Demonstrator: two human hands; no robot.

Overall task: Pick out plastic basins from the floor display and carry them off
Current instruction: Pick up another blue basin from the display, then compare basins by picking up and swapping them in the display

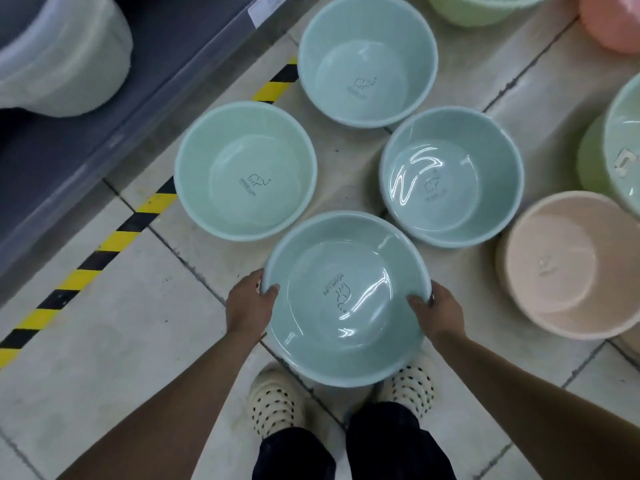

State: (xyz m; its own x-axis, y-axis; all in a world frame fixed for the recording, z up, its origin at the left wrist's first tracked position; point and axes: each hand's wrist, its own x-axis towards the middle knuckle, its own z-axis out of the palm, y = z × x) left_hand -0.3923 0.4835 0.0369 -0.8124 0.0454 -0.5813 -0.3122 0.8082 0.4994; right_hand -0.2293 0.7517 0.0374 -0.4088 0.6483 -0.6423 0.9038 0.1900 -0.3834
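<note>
A pale blue-green plastic basin (pixel 346 258) with a small printed logo inside is gripped at its rim by both hands above my feet. My left hand (pixel 247 304) holds its left edge, thumb over the rim. On the right edge, my right hand (pixel 438 311) grips the same way. Three more basins of the same colour stand on the tiled floor beyond it: one to the left (pixel 242 133), one to the right (pixel 485 150), one farther back (pixel 367 29).
A beige-pink basin (pixel 568 306) stands at the right, with green and blue ones (pixel 620 133) behind it. A grey shelf base (pixel 69 150) runs along the left, edged by yellow-black floor tape (pixel 114 237). A pale tub (pixel 62 53) lies on the shelf.
</note>
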